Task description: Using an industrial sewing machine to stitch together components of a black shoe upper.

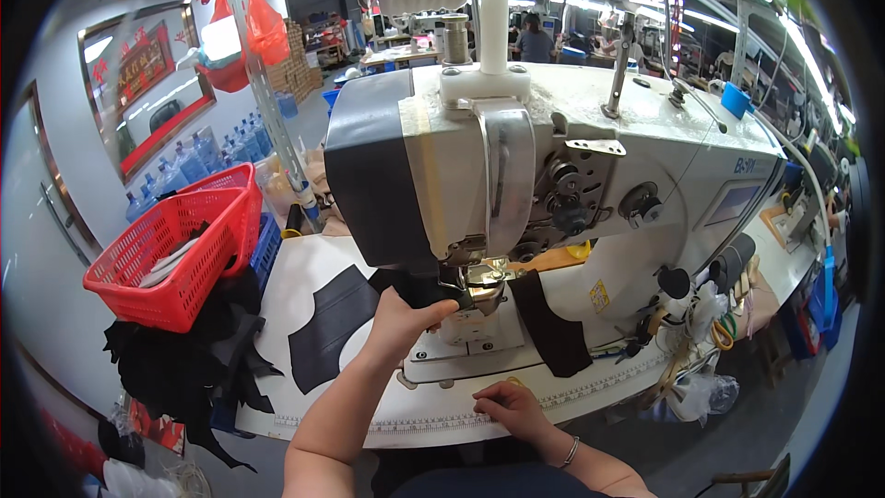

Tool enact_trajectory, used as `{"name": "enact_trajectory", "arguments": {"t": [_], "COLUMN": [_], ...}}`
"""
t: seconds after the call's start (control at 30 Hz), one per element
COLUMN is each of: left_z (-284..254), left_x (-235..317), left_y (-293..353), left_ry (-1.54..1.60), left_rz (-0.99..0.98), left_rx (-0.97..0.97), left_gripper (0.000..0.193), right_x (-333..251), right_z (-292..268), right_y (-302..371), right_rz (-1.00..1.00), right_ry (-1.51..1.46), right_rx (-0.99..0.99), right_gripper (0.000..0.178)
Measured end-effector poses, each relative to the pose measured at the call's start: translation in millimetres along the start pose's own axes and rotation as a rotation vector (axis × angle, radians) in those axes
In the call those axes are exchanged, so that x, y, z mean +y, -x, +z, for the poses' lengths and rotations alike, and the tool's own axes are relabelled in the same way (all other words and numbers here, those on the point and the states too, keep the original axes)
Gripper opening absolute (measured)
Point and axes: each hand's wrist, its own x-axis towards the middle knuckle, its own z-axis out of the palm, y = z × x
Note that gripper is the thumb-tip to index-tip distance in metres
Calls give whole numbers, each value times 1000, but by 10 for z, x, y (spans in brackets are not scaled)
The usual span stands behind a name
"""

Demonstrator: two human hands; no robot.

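Beneath the head of a large white sewing machine (419,157), my left hand (403,321) grips a black fabric piece (406,286) beside the presser foot (481,286). Its thumb points toward the foot, and its other fingers are partly hidden behind the hand and the cloth. My right hand (513,408) is closed loosely over the table's front edge, above the printed ruler strip; whatever it may hold is hidden. A dark panel (336,325) with seam lines lies left of my left forearm. Another black strip (550,327) lies right of the needle area.
Red plastic baskets (171,263) stand at the left, with black cut pieces (189,360) hanging below them. Scissors, tape rolls and plastic bags (705,314) crowd the table's right end. A metal post (267,74) rises behind the baskets. People sit at machines farther back.
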Motion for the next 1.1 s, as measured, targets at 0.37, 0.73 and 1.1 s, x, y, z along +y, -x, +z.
{"name": "enact_trajectory", "arguments": {"t": [0.37, 0.73, 1.1], "left_z": [-4, -62, -115], "left_x": [138, 121, 48], "left_y": [-32, -162, -319], "left_ry": [-177, -176, -48], "left_rz": [-65, -20, 60], "left_rx": [-16, -59, -21], "left_gripper": [22, 29, 27], "right_x": [30, 27, 12], "right_z": [-6, -10, 7], "right_y": [1, 0, 9], "right_rz": [-6, 5, 17], "right_ry": [-28, -16, -61], "right_rx": [0, -6, -2], "right_gripper": [17, 18, 17]}}
